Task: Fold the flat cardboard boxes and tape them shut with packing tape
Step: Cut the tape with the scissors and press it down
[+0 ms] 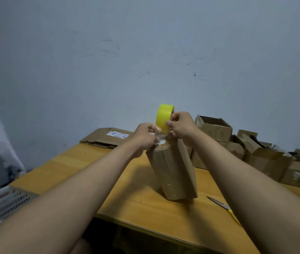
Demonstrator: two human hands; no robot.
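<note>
A folded brown cardboard box [173, 169] stands on end in the middle of the wooden table [94, 173]. Just above its top end my right hand [181, 126] grips a yellow roll of packing tape [164, 117], fingers curled round the roll. My left hand [142, 137] pinches the clear free end of the tape [158, 129] at the top of the box, beside a white label. A strip of clear tape shows lower down on the box's front face.
A flattened cardboard box [107, 137] with a white label lies at the table's far left. Several assembled boxes [266, 156] are piled at the right. Yellow-handled scissors [224, 208] lie near the front right edge. A white perforated basket [6, 200] sits at the left.
</note>
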